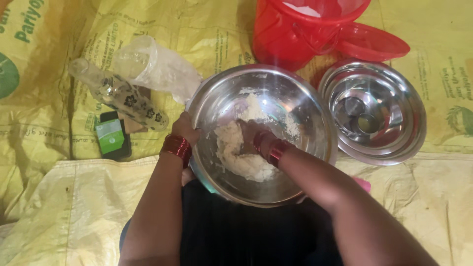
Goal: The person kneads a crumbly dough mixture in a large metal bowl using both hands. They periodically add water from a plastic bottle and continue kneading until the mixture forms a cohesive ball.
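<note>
Soft, sticky pale dough lump kneaded by closed right hand inside wide shiny steel bowl, left hand gripping slippery rim; likely light, best scooped from beneath.

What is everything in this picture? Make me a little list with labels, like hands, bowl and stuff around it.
left hand: grips the rim of the big steel bowl
right hand: pressed into the pale dough inside that bowl
wrists: red bangles on both
beside the bowl, right: stack of empty steel bowls
behind: red plastic bucket with its red lid leaning beside it
left side: clear flowered bottle lying down, crumpled clear plastic bag, phone
underneath: yellow woven sacks
</note>
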